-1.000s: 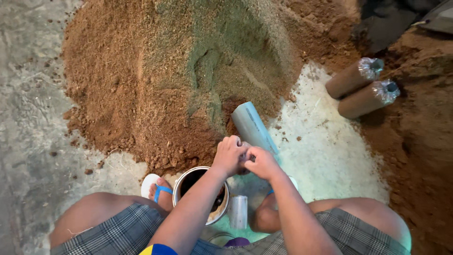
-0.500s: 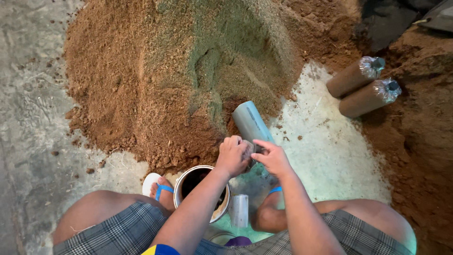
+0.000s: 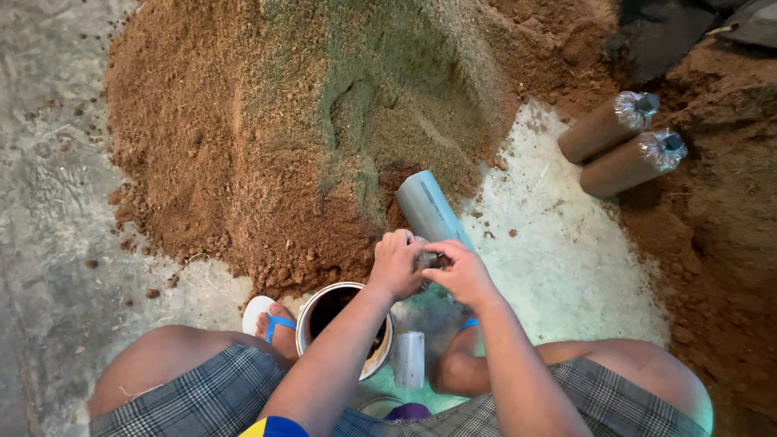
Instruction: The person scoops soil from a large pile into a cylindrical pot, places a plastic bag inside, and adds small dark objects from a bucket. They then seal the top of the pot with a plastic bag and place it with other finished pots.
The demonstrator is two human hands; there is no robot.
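Pinching small object [image 3: 427,260] | between left hand [image 3: 396,263], right hand [image 3: 463,273] | grey pipe [image 3: 433,212] just beyond

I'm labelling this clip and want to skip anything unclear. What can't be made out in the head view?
- The small object pinched between the left hand and right hand: fingers cover it.
- Lower end of the grey pipe: behind both hands.
- Contents of the round container: dark inside, the left forearm crosses it.
- The dark object at top right: cut off by the edge.

Two cylindrical clear-plastic bags packed with brown substrate [image 3: 622,146], side by side on soil, upper right
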